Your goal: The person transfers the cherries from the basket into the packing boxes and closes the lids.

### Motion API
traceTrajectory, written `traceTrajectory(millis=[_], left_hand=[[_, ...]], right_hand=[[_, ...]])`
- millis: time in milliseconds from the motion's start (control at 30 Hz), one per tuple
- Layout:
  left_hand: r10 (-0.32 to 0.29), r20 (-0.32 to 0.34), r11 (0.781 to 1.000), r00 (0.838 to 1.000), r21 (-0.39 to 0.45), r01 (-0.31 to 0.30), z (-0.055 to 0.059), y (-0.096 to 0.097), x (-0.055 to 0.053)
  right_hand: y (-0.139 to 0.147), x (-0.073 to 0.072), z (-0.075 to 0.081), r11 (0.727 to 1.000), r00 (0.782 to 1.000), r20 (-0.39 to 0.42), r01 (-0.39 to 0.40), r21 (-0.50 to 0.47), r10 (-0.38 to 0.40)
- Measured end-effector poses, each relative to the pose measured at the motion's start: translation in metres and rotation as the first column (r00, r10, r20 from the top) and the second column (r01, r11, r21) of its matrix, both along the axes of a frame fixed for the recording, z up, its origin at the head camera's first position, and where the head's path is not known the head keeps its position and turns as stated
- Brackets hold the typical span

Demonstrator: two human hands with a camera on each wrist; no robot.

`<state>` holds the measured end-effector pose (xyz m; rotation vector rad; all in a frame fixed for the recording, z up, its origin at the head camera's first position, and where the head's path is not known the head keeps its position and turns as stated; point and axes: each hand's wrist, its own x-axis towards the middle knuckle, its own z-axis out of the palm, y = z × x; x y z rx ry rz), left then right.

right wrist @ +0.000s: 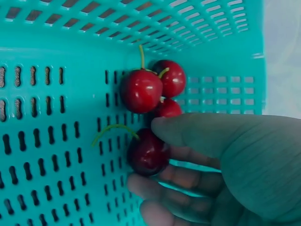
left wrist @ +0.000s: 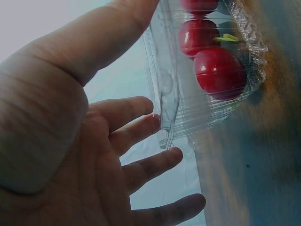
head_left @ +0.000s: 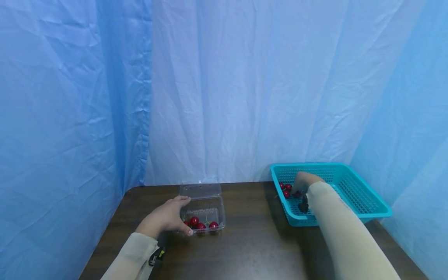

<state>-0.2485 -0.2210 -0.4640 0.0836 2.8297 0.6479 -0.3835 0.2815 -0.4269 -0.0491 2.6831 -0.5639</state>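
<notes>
My left hand (head_left: pixel 167 217) is at the left side of a clear plastic clamshell box (head_left: pixel 218 208), thumb by the front rim and fingers spread, nearly straight, along the side. Several red cherries (left wrist: pixel 220 73) with green stems lie along the front of the box, and its lid (head_left: pixel 200 190) is folded back. Inside the turquoise basket (head_left: pixel 372 202), my right hand (right wrist: pixel 202 165) pinches a dark red cherry (right wrist: pixel 146 153) with a curved stem, thumb on top and fingers curled beneath. Other cherries (right wrist: pixel 141 91) sit right beside it in the basket's corner.
The basket stands at the right of a dark wooden table (head_left: pixel 245 249), its right part showing bare slotted floor. Pale blue curtains (head_left: pixel 245 89) hang behind and at both sides. Table surface lies between box and basket.
</notes>
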Motion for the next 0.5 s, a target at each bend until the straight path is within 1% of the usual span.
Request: traceTrajectory(millis=[100, 267, 367, 500], left_hand=[[-0.002, 0.002, 1.000, 1.000, 0.006, 0.002, 0.000, 0.000, 0.000], [0.005, 0.001, 1.000, 1.000, 0.003, -0.005, 0.000, -0.001, -0.001], [0.005, 0.000, 1.000, 1.000, -0.003, -0.005, -0.001, -0.001, -0.002], [0.005, 0.002, 1.000, 1.000, -0.003, -0.005, -0.001, 0.000, -0.003]], right_hand=[[0.001, -0.004, 0.001, 1.000, 1.000, -0.005, -0.011, 0.013, 0.011], [0.004, -0.019, 0.002, 0.997, 0.998, -0.042, -0.045, 0.056, 0.047], [0.005, -0.027, 0.005, 0.997, 0.997, -0.051, -0.060, 0.047, 0.062], [0.005, -0.035, 0.014, 0.998, 0.995, -0.066, -0.070, 0.004, 0.070]])
